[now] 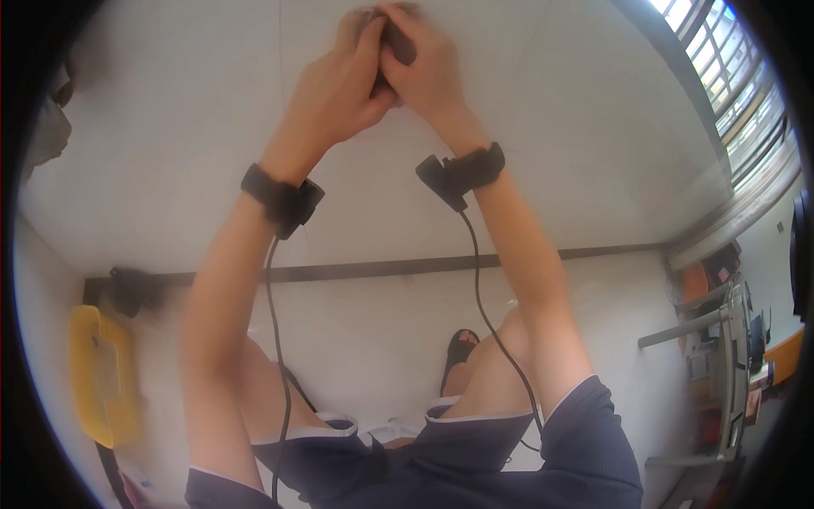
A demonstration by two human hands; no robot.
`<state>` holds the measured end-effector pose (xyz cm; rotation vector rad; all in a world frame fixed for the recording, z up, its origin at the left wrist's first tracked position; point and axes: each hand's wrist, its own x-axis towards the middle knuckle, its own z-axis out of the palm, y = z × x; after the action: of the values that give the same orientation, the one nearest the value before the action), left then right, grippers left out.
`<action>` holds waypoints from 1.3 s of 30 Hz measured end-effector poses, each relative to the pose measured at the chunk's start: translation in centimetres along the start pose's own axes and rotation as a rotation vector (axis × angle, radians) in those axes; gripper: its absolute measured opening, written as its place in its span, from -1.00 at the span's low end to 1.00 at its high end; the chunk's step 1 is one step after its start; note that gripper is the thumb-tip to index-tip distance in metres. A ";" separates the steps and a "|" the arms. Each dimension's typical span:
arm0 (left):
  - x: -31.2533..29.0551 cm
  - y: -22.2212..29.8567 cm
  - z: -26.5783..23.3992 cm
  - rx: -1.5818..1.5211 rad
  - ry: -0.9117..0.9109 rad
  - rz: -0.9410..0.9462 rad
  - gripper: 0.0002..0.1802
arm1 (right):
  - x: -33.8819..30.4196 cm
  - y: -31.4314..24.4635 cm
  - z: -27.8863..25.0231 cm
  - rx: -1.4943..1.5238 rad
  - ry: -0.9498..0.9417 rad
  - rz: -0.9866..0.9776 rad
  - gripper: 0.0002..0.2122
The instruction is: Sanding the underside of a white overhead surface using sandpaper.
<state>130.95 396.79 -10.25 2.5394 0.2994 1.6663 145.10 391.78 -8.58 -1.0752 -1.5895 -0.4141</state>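
Both my hands meet at the far side of a white tabletop (pixel 203 170), near the top of the picture. Between them is a small dark brownish object (pixel 398 44), mostly covered by fingers, so its kind cannot be made out. My left hand (pixel 339 89) is closed around its left side. My right hand (pixel 431 78) wraps it from the right, thumb and fingers bent over it. Each wrist wears a black strapped device, one on the left (pixel 284 199) and one on the right (pixel 460 174), each with a thin cable running down toward my body.
A dark strip (pixel 365 270) lines the table's near edge. A yellow plastic item (pixel 103 377) stands at the lower left. Greyish things (pixel 47 131) sit at the far left. On the right are a barred window (pixel 733 81) and a metal rack (pixel 736 365) with various items.
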 end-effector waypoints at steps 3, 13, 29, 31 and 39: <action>1.0 1.5 0.6 0.010 -0.111 -0.022 -0.34 | -1.8 4.2 -1.1 -0.054 -0.084 0.042 -0.22; 0.7 0.4 0.7 -0.113 -0.156 0.086 -0.53 | -6.0 3.6 -2.8 0.014 -0.079 -0.005 -0.71; -0.6 3.0 7.1 -0.241 -0.192 0.192 -0.59 | -9.3 4.8 -8.1 -0.146 0.257 0.205 -0.70; -0.8 2.8 6.7 -0.215 -0.198 0.115 -0.61 | -8.4 4.6 -8.2 -0.069 0.280 0.175 -0.68; -1.2 0.7 2.6 -0.053 -0.295 0.075 -0.63 | -9.4 3.9 -3.0 -0.027 0.195 0.061 -0.63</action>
<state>132.93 395.98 -12.25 2.7357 0.1362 1.2746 149.73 387.68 -17.18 -1.0682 -1.3791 -0.4854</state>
